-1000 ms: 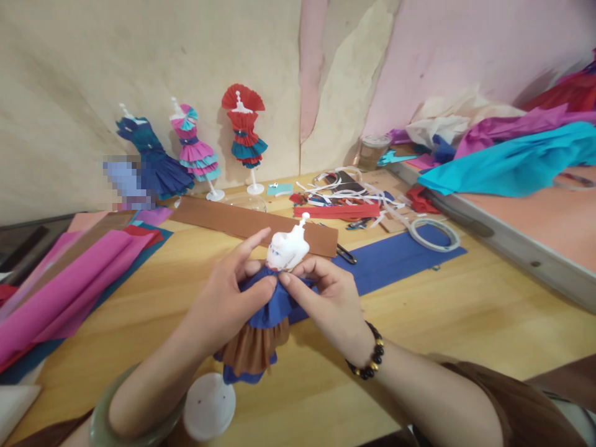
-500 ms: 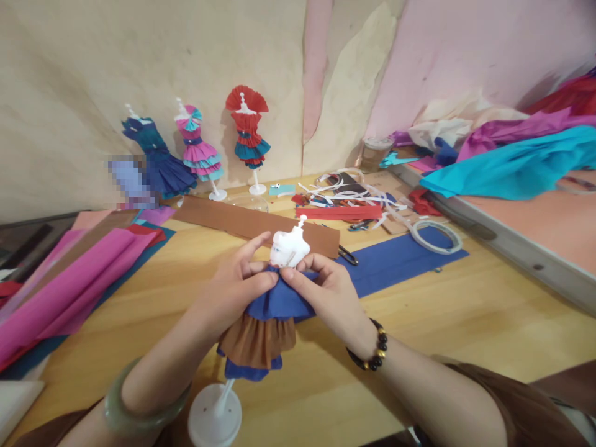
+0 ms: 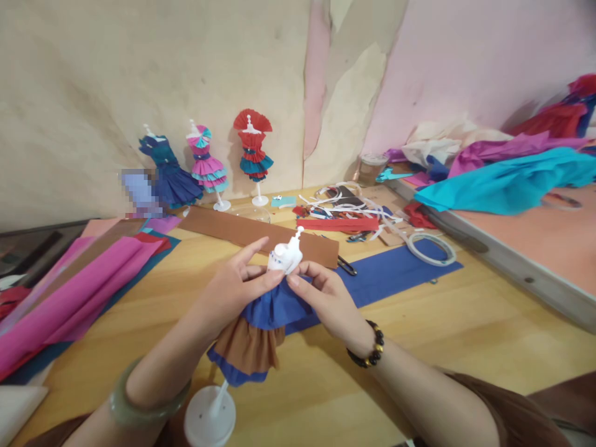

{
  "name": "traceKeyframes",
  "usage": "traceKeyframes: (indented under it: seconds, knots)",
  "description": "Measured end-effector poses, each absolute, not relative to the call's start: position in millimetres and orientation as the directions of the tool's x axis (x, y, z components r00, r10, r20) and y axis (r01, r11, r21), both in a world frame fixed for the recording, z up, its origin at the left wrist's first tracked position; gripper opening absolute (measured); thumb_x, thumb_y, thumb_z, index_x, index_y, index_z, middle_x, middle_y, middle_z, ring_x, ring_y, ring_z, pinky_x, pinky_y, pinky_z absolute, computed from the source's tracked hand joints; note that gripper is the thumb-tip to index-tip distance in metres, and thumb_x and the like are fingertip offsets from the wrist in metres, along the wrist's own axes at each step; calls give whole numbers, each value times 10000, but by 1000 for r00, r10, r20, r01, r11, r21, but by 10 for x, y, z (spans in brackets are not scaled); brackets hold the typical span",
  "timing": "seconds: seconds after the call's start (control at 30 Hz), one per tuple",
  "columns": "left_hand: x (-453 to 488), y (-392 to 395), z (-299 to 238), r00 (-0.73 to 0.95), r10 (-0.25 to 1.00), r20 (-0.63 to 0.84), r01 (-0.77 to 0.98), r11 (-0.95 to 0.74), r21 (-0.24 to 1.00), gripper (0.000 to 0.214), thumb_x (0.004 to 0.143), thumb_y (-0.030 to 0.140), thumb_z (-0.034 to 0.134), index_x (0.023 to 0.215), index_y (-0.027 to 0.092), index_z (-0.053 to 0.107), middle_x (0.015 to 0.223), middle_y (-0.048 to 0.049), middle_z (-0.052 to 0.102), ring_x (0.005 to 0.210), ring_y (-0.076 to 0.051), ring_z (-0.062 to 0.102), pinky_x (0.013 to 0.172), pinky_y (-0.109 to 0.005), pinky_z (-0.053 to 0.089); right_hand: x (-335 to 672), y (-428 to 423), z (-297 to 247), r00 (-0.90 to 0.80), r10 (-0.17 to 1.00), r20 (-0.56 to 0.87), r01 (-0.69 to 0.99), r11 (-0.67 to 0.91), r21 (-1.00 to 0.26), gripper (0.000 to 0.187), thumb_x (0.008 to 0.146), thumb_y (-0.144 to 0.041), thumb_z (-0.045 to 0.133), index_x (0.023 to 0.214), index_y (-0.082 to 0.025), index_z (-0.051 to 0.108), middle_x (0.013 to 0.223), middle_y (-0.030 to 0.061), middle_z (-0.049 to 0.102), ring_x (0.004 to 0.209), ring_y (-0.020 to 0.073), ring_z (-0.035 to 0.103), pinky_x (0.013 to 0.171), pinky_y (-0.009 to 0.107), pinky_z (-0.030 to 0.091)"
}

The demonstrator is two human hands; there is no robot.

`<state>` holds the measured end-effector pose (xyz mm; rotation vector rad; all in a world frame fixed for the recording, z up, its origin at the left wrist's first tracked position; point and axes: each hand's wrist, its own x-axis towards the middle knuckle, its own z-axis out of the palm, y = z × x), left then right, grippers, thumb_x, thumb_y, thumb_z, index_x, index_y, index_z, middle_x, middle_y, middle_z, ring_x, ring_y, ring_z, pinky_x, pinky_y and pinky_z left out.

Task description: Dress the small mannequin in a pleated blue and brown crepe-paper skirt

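Note:
Between my hands a small white dress form (image 3: 287, 256) leans to the right on its stand, its round white base (image 3: 210, 417) close to me. It wears a tiered skirt: a gathered blue top layer (image 3: 275, 308), a brown ruffle (image 3: 251, 343) and a blue layer below. My left hand (image 3: 235, 282) pinches the skirt's upper edge at the waist, thumb in front and index finger pointing up and out. On the other side my right hand (image 3: 331, 303) pinches the same edge between thumb and bent fingers. The waist under the fingertips is partly hidden.
Three dressed forms, one in red (image 3: 254, 149), stand by the wall. A brown strip (image 3: 233, 226), a blue strip (image 3: 382, 276), a tape roll (image 3: 431, 248), black snips (image 3: 347, 267) and scraps lie beyond my hands. Coloured sheets (image 3: 88, 292) lie left; turquoise material (image 3: 503, 183) is piled right.
The dress form has turned and tilted a little, and its skirt's lower tiers have swung left. Both hands keep their pinch at the waist. My view has shifted slightly upward.

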<state>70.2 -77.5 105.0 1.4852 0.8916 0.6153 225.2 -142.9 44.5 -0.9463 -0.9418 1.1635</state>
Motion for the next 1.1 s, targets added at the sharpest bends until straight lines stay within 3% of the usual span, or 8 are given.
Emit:
traceKeyframes:
  seconds: [0.1, 0.23, 0.4, 0.63, 0.8, 0.97, 1.03, 1.1]
  knots:
    - [659, -765, 1117, 550, 809, -207, 208, 108, 972, 964, 721, 420, 811, 1524, 163, 342, 829, -38, 779, 698, -185, 705, 644, -275, 507, 2256, -1421, 437, 133, 986, 99, -327, 139, -935, 383, 755, -556, 763, 752, -197, 632, 685, -21, 591, 618, 108, 481, 601, 229, 412]
    - [600, -742, 1108, 626, 760, -177, 104, 143, 984, 881, 727, 357, 823, 1487, 193, 409, 1035, -86, 780, 864, -199, 728, 745, -290, 532, 2258, -1425, 415, 121, 989, 90, -354, 128, -926, 398, 781, -573, 737, 744, -195, 618, 701, -10, 583, 642, 119, 485, 598, 230, 414]
    - [562, -672, 1098, 663, 740, -116, 59, 104, 993, 735, 735, 321, 829, 1388, 157, 531, 1019, -101, 781, 928, -229, 730, 821, -334, 541, 2274, -1395, 345, 157, 984, 88, -341, 138, -930, 410, 799, -601, 708, 787, -194, 666, 630, -35, 509, 574, 107, 420, 534, 230, 367]
    - [462, -473, 1275, 518, 848, 113, -91, -76, 993, 603, 738, 338, 823, 1284, 188, 613, 1206, -119, 731, 1131, -270, 678, 942, -348, 539, 2341, -1278, 251, 173, 983, 68, -423, 137, -896, 491, 790, -651, 689, 948, -186, 685, 787, 45, 707, 708, 190, 677, 713, 334, 511]
    - [252, -274, 1483, 330, 904, 271, -202, -213, 956, 514, 718, 268, 797, 1200, 165, 651, 1173, -96, 736, 1098, -246, 678, 900, -280, 547, 2382, -1226, 149, 212, 973, 86, -371, 162, -914, 455, 837, -616, 665, 971, -181, 663, 858, 86, 755, 749, 203, 710, 735, 341, 524]
    - [79, -98, 1568, 160, 920, 359, -303, -300, 905, 525, 677, 240, 774, 1181, 168, 644, 1086, -59, 749, 1061, -222, 680, 882, -258, 545, 2385, -1205, 43, 224, 946, 233, -108, 262, -959, 392, 907, -562, 594, 980, -180, 647, 834, 74, 736, 732, 183, 683, 722, 324, 545]
    - [68, -6, 1505, 129, 920, 369, -337, -309, 889, 488, 643, 236, 784, 1111, 175, 661, 1021, -45, 756, 1053, -228, 682, 888, -272, 546, 2394, -1189, 2, 213, 917, 336, 172, 304, -937, 373, 953, -533, 512, 993, -183, 632, 838, 74, 735, 735, 183, 687, 721, 322, 559]
    - [88, 98, 1398, 65, 915, 398, -390, -344, 854, 467, 591, 249, 796, 1034, 188, 661, 986, -32, 755, 1033, -238, 687, 858, -281, 557, 2431, -1168, -21, 179, 889, 422, 476, 297, -828, 333, 958, -485, 496, 972, -185, 641, 842, 75, 736, 754, 193, 695, 730, 324, 566]
